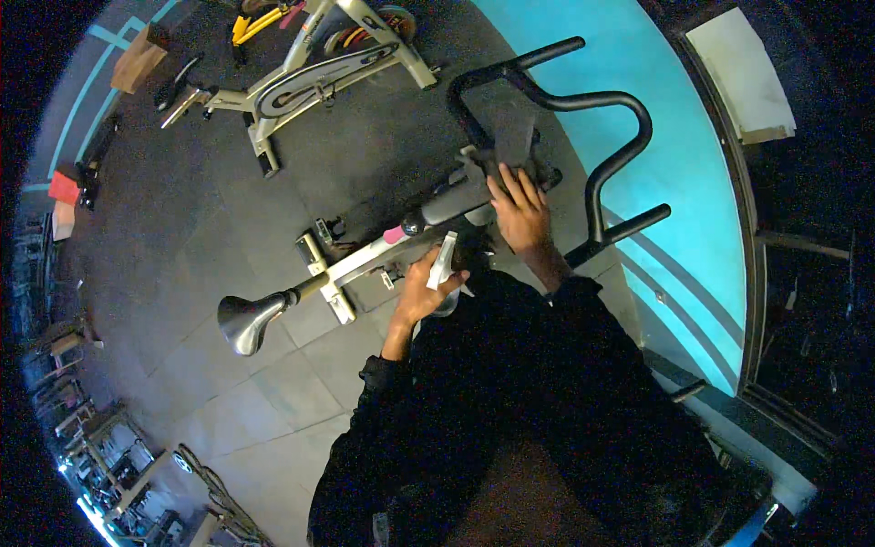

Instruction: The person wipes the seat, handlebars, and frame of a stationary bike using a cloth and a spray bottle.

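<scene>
In front of me is a stationary exercise bike [365, 259] with a light frame, black handlebars [597, 173] on the right and a grey-black saddle [248, 324] on the left. My left hand [423, 290] is closed around a spray bottle [444, 262] with a white trigger head; most of its body is hidden by the hand and my dark clothing. My right hand [522, 210] lies with fingers stretched out on a dark grey piece [513, 137], perhaps a cloth, by the handlebar post. A pink knob [394, 235] sits on the frame.
Another exercise bike [324, 82] stands at the far side, with yellow parts of a further machine [260, 23] behind it. A blue wall [674, 137] runs along the right. Several pieces of equipment [118, 447] line the left edge. Grey tiles [264, 401] cover the floor.
</scene>
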The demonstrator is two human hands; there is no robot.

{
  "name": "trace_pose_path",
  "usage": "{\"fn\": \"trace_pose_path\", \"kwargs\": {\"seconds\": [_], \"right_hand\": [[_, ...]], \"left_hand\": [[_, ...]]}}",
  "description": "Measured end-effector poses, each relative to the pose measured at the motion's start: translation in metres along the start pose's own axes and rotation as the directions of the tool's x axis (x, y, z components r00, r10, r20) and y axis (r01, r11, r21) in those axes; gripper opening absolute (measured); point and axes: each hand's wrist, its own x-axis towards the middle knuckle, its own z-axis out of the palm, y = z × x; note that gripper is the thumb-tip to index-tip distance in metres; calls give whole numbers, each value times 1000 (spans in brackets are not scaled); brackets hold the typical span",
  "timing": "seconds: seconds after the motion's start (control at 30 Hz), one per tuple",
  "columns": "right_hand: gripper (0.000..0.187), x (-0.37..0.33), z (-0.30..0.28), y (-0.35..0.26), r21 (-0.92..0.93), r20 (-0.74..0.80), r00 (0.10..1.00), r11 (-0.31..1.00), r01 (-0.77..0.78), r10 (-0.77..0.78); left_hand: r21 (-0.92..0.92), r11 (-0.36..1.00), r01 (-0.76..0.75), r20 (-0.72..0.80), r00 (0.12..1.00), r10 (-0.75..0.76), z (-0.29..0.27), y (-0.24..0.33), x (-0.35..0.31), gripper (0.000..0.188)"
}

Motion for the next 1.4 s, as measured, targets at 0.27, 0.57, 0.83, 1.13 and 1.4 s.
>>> {"fn": "trace_pose_path", "kwargs": {"seconds": [0.27, 0.57, 0.83, 1.13, 1.4], "right_hand": [[51, -103, 0, 42, 47, 73, 987, 989, 143, -146], [40, -96, -28, 60, -4, 205, 926, 945, 326, -318], [37, 43, 7, 19, -13, 38, 999, 999, 33, -32], [40, -12, -11, 34, 106, 116, 946, 951, 292, -303], [30, -102, -33, 120, 674, 66, 757, 589, 446, -650]], "left_hand": [[-319, 946, 61, -22, 997, -72, -7, -9, 5, 31], [-179, 973, 143, -130, 977, -168, -29, 3, 17, 35], [-81, 990, 119, -305, 942, -139, -17, 39, 0, 35], [-120, 981, 150, -552, 811, -192, 66, 49, -34, 39], [-234, 971, 53, -633, 749, -193, 178, 121, -19, 39]]}}
